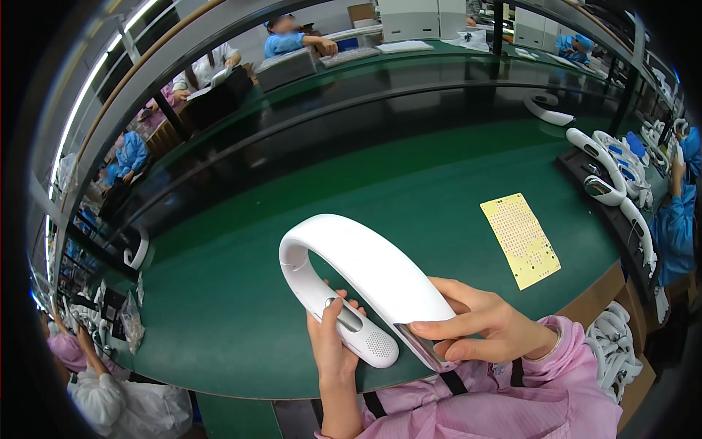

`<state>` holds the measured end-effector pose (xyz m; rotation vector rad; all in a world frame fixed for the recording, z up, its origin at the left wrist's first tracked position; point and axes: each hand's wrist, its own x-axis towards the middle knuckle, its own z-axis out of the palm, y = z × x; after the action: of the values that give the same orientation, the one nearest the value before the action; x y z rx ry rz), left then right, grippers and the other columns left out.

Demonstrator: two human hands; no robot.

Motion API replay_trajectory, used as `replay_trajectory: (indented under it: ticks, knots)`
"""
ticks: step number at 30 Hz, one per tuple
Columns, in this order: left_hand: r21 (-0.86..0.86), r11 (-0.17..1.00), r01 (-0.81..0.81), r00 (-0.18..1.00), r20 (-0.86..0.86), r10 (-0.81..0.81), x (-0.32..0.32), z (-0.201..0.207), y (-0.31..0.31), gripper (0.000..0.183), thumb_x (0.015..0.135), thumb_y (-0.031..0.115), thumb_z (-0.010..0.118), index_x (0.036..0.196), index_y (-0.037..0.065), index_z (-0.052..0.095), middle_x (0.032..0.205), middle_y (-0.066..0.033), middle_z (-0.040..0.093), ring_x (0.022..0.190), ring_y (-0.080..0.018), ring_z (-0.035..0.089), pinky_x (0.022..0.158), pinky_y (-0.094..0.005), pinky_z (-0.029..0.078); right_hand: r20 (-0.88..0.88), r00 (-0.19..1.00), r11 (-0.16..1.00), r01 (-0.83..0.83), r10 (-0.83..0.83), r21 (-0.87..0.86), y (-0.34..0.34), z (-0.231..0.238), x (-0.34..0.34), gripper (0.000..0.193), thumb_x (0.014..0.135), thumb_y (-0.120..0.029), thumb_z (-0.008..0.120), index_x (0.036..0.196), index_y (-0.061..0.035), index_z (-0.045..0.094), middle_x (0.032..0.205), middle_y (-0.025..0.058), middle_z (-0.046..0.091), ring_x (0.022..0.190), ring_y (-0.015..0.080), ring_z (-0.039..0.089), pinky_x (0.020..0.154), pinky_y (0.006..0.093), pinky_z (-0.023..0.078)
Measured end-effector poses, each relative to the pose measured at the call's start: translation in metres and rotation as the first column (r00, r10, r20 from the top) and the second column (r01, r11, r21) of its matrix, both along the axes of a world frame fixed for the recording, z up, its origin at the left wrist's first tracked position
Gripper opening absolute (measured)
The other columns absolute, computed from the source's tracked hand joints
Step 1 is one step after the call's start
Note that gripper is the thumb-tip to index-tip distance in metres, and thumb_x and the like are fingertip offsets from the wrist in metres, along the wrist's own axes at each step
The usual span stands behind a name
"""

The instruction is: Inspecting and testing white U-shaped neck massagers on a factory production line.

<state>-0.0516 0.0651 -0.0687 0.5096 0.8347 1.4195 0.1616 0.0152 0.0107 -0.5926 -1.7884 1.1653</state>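
Observation:
A white U-shaped neck fan (358, 245) is held over the near side of the green table. My left hand (336, 340) is closed round its left arm, thumb on the silver panel near the end with small speaker-like holes. My right hand (486, 322) grips the right end, fingers over the white shell and along a shiny metallic strip. The fan's bend points away from me, toward the upper left. To the right of the fan, a yellow sheet (521, 240) with rows of small dots lies flat on the table.
Several white neck fans and parts rest in a black tray (610, 201) at the right edge. One more white fan (548, 111) lies on the dark conveyor at the back right. A cardboard box (640, 380) of white parts stands by my right arm. Co-workers sit around.

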Motion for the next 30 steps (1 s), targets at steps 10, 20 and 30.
replay_trajectory:
  ticks: [10,20,30]
  knots:
    - [-0.043,0.999,0.012,1.000,-0.016,-0.013,-0.005,-0.003,-0.001,0.043,0.083,0.007,0.057,0.121,0.003,0.036,0.095,-0.0110,0.051,0.076,-0.0186,0.057,0.063,-0.0337,0.052,-0.309,0.915,0.923,-0.329,0.260,-0.200,0.008,-0.010,0.018,0.029,0.083,0.005,0.055,0.110,-0.0008,0.063,0.144,0.0241,0.021,0.109,0.0243,0.052,0.089,0.0308,0.044]
    - [0.071,0.821,0.566,0.817,-0.178,-0.548,-0.031,0.034,-0.026,0.077,0.086,0.028,0.055,0.145,0.008,0.009,0.103,-0.0176,0.054,0.078,-0.0295,0.064,0.065,-0.0363,0.055,0.149,0.741,0.648,0.448,-0.654,0.616,0.032,0.002,0.023,0.046,0.064,-0.004,0.076,0.105,-0.0117,0.058,0.116,0.0162,0.041,0.108,0.0314,0.045,0.089,0.0363,0.041]
    - [0.403,0.814,0.419,0.845,-0.501,-0.186,-0.036,0.030,-0.021,0.073,0.059,-0.005,0.074,0.123,0.005,0.042,0.133,-0.0178,0.038,0.071,-0.0293,0.065,0.055,-0.0318,0.055,-0.095,0.897,0.884,0.441,-0.431,0.156,0.033,-0.017,0.032,0.040,0.068,0.004,0.064,0.104,-0.0019,0.048,0.100,0.0068,0.048,0.090,0.0132,0.051,0.078,0.0236,0.041]
